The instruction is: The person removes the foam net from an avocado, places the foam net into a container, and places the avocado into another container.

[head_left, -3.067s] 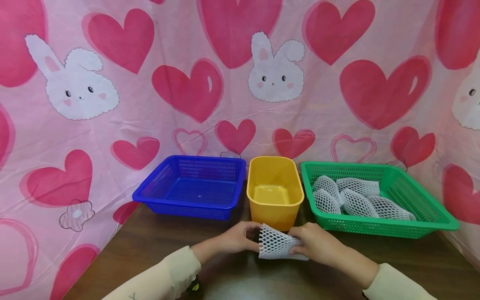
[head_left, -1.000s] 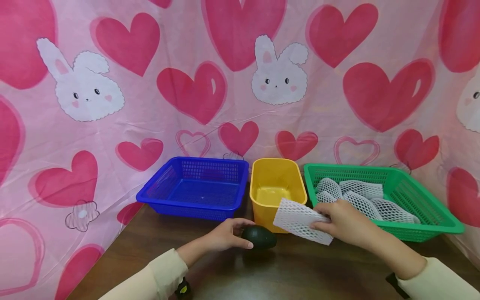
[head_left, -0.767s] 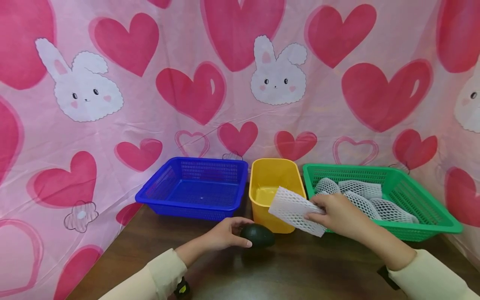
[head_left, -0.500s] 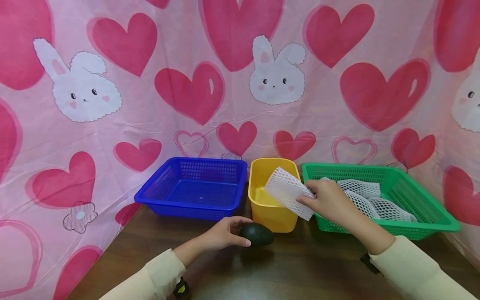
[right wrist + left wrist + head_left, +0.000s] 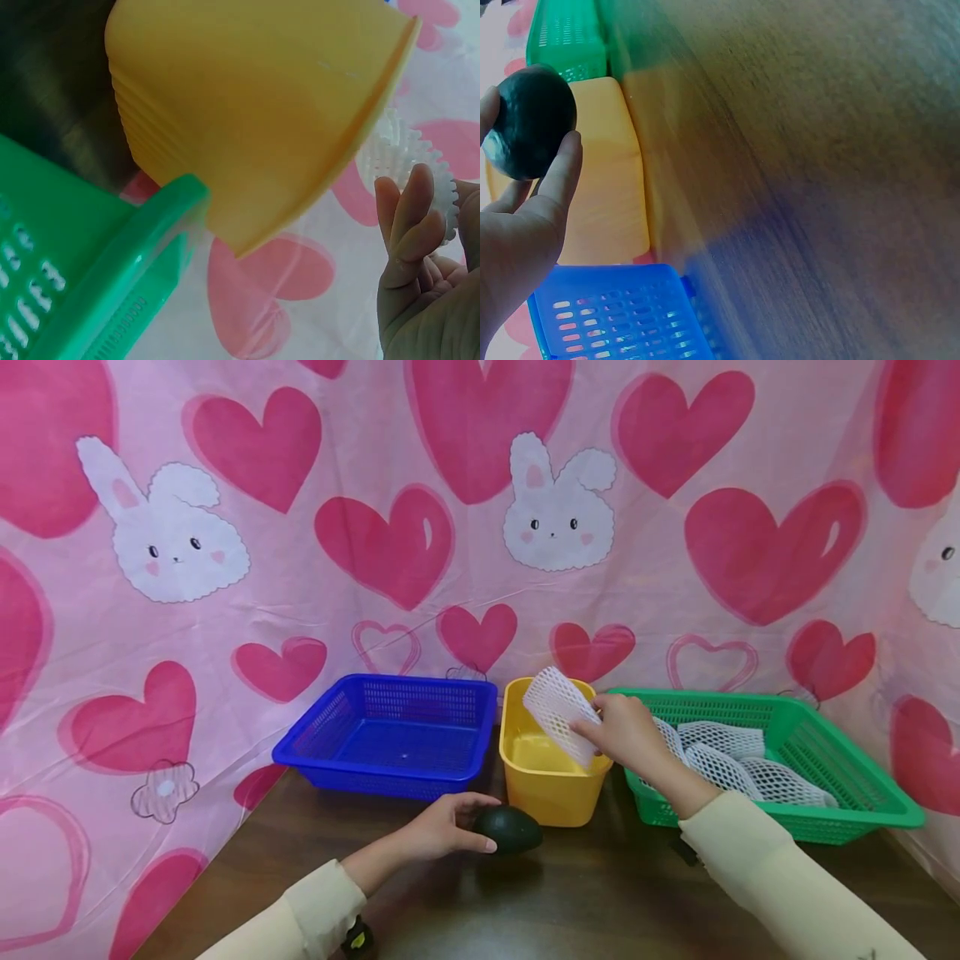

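Note:
A dark green avocado is gripped at its left end by my left hand, low over the table in front of the yellow bin. The left wrist view shows the thumb and fingers around the avocado. My right hand pinches a flattened white foam net sleeve by its right end. That sleeve hangs tilted above the yellow bin's opening and hides part of its inside. In the right wrist view the foam net sleeve shows beyond the bin's rim, with curled fingers on it.
To the left of the bin stands a blue basket with its mesh floor showing. On the right, a green basket holds several white net-covered items. Behind them hangs a pink heart-and-rabbit cloth. All stand on a brown wooden table.
Earlier the net sleeve was between both hands, covering the avocado. It came off to the right, and my right hand then carried it up and left over the yellow bin. The left hand keeps the avocado.

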`<state>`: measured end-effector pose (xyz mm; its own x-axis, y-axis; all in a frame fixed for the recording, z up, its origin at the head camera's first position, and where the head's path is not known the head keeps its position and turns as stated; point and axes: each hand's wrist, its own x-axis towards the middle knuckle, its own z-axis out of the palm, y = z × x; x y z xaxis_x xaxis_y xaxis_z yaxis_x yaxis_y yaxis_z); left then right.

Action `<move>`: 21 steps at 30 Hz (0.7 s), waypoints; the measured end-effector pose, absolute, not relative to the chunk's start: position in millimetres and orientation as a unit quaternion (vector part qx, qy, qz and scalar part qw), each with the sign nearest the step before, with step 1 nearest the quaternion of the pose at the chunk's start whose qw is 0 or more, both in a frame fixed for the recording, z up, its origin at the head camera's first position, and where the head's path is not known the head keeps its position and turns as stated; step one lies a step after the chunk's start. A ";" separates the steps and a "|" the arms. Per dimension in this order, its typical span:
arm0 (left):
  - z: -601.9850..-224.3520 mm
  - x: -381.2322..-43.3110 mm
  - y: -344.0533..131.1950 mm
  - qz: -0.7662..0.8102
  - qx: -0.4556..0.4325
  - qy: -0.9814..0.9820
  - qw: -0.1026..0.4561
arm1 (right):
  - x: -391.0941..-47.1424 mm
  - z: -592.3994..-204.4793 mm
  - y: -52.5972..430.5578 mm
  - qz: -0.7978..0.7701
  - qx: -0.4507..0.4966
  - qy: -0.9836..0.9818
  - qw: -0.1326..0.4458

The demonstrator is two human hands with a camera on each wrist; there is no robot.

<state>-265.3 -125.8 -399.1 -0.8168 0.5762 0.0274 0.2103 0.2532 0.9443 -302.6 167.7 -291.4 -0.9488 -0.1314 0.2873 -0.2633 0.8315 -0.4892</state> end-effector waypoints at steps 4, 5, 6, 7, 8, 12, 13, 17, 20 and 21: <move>-399.2 -265.1 -125.6 0.556 0.252 0.773 0.171 | -314.6 -295.0 161.2 0.277 0.082 -0.952 0.100; -399.0 -264.9 -125.4 0.557 0.253 0.772 0.172 | -317.6 -296.2 160.0 0.277 0.078 -0.953 0.098; -398.8 -264.8 -125.2 0.558 0.253 0.771 0.173 | -320.4 -297.4 158.9 0.278 0.074 -0.953 0.099; -398.5 -264.7 -125.0 0.559 0.253 0.770 0.175 | -323.0 -298.4 158.1 0.278 0.072 -0.953 0.099; -398.1 -264.5 -124.8 0.560 0.253 0.769 0.176 | -325.5 -299.2 157.3 0.278 0.071 -0.953 0.100; -396.4 -264.1 -124.1 0.561 0.254 0.768 0.177 | -334.1 -302.7 155.1 0.280 0.065 -0.952 0.103; -396.1 -264.0 -124.0 0.561 0.254 0.768 0.177 | -335.9 -303.6 154.8 0.284 0.063 -0.952 0.101; -395.4 -263.8 -123.7 0.559 0.253 0.769 0.179 | -341.9 -307.4 154.0 0.308 0.045 -0.947 0.084; -395.3 -263.9 -123.1 0.559 0.254 0.769 0.180 | -344.9 -310.3 153.7 0.328 0.031 -0.942 0.066; -395.2 -263.9 -123.0 0.559 0.254 0.769 0.180 | -345.8 -311.4 153.6 0.334 0.027 -0.940 0.059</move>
